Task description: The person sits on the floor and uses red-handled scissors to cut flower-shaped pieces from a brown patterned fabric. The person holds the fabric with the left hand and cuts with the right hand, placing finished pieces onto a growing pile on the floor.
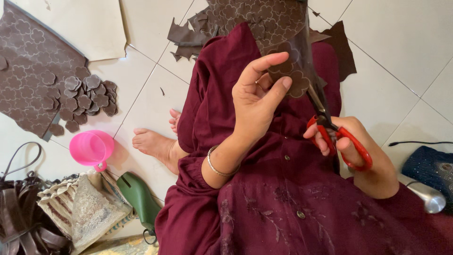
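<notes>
My left hand [257, 97] pinches the lower edge of a brown leather sheet [269, 23] stamped with flower outlines, holding it up over my lap. In my right hand [358, 151] are red-handled scissors [342, 139], fingers through the loops, blades [317, 97] pointing up into the sheet's edge beside my left fingertips. A metal bangle sits on my left wrist. I sit on the floor in a maroon dress [283, 198], one bare foot [153, 144] showing.
A pile of cut brown flower shapes [87, 97] lies on another patterned sheet [28, 71] at left. Brown offcuts [188, 40] lie beyond my knee. Nearby are a pink cup [90, 148], a green shoe form [139, 198], brown straps [21, 222], a metal object [427, 196] and a dark sequinned fabric [432, 167].
</notes>
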